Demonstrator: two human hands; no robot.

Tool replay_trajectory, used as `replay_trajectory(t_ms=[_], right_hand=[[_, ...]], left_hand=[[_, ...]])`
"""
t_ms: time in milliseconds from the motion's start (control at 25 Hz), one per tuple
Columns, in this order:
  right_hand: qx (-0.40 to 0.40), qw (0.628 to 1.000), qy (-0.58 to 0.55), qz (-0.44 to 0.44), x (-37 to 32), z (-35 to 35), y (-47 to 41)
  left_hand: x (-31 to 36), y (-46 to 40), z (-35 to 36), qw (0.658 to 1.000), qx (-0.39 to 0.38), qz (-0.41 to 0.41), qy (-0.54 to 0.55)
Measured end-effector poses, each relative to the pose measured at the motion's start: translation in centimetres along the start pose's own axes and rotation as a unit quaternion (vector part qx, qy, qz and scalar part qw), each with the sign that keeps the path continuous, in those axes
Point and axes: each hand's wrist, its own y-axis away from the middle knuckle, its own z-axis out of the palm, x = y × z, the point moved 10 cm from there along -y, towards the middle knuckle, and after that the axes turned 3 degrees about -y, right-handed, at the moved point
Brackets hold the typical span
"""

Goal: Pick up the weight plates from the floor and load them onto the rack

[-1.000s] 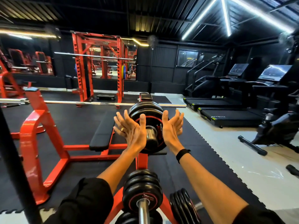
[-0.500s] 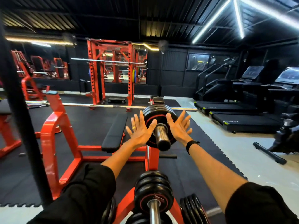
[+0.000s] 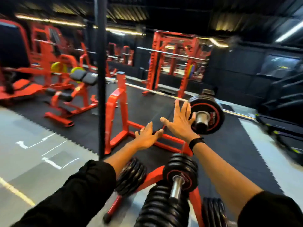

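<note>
Above red steel plate rack (image 3: 154,176), my right hand (image 3: 177,124), fingers spread, rests flat against stack of black rubber weight plates with red ring (image 3: 207,115) on top chrome peg, likely seating them. Left hand (image 3: 146,136) hovers apart, fingers splayed, holding nothing.

Black floor mats (image 3: 82,128), red machines (image 3: 65,89)

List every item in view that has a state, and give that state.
Left hand: open, fingers spread, holding nothing.
Right hand: open, fingers spread, by the top plates, contact unclear.
Top plates: loaded on the top peg.
Middle plates: loaded on a lower peg.
Rack: upright, plates on several pegs.
Barbell: lying across the red bench stand, ends hidden.
</note>
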Motion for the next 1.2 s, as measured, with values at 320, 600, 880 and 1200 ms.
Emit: replay_trajectory(t_ms=[320, 600, 880, 1200], right_hand=[[-0.284, 0.946, -0.081, -0.134, -22.3, 19.5, 11.2], [-0.390, 0.873, -0.108, -0.271, -44.4, 28.7, 22.0], [-0.440, 0.827, -0.105, -0.334, -59.5, 37.3, 30.4], [-0.483, 0.813, -0.093, -0.310, -64.7, 46.4, 28.9]], left_hand=[[-25.3, 21.8, -12.6, 0.941, 0.163, -0.285, 0.081], [-40.0, 40.3, -22.6, 0.874, 0.260, -0.393, 0.119], [-51.4, 54.3, -30.8, 0.811, 0.332, -0.460, 0.141], [-60.2, 54.0, -30.1, 0.791, 0.317, -0.490, 0.182]])
